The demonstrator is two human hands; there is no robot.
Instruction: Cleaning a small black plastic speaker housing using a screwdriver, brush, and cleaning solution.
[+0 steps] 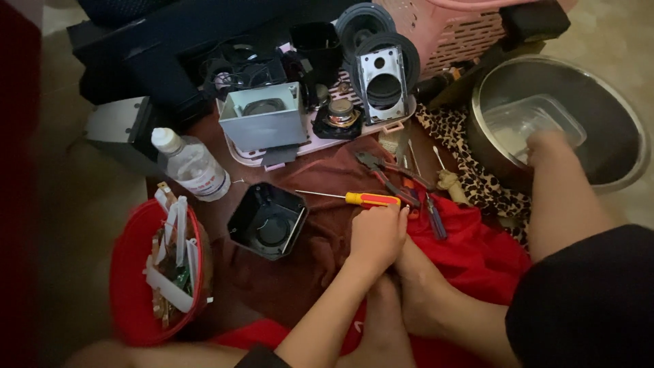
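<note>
Left hand (377,235) rests fingers curled, gripping nothing, just below the yellow-handled screwdriver (354,198) on the brown cloth (320,238). It looks light and stiff; take the handle, not the thin shaft. Right hand (545,146) is in the steel bowl (613,129), fingers hidden.

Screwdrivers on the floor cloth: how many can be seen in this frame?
2. A yellow-and-red-handled screwdriver lies by the left hand's fingertips; a dark blue-handled screwdriver lies right of it on the red cloth. More may hide among the pliers.
</note>
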